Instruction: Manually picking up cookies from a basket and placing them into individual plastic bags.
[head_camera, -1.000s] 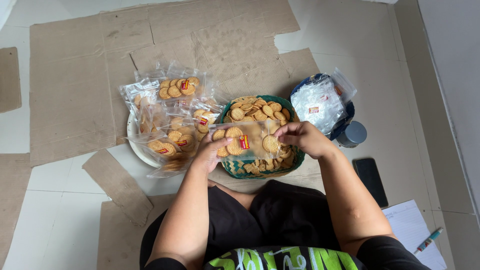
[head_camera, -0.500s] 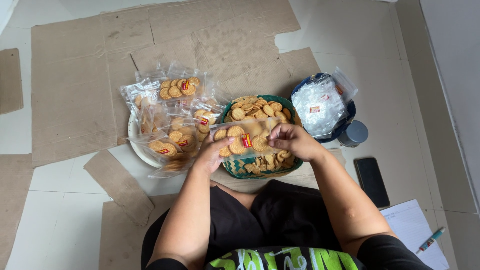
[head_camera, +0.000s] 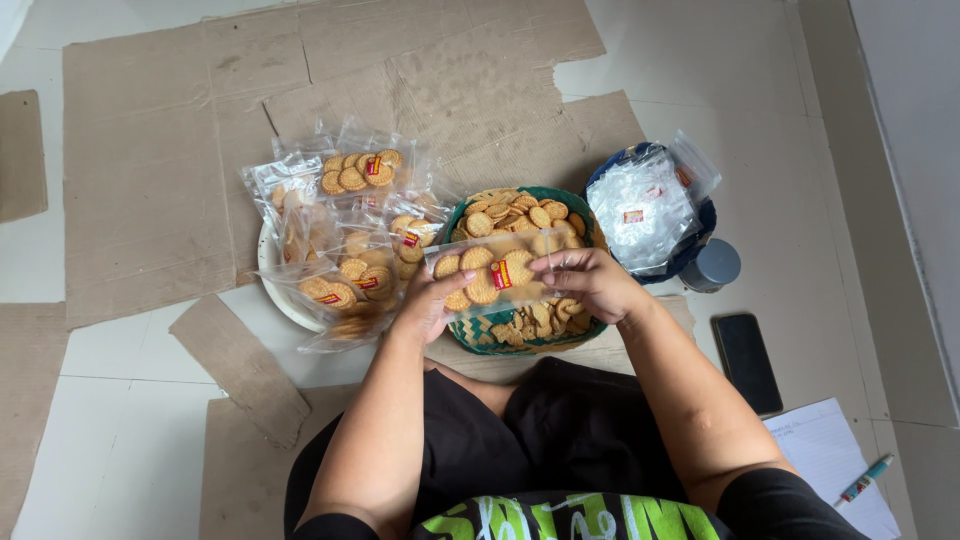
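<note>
Bagging step in hand: left hand (head_camera: 428, 305) and right hand (head_camera: 590, 282) both grip clear cracker bag (head_camera: 492, 273) at frame centre; sealing its mouth likely follows.

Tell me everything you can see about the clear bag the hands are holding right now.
The clear plastic bag is a small transparent pouch holding several round golden biscuits and a small red and yellow label. It is held roughly flat and level above the green basket of loose biscuits. The left hand grips its left end, the right hand pinches its right edge. Whether it is sealed cannot be told.
</note>
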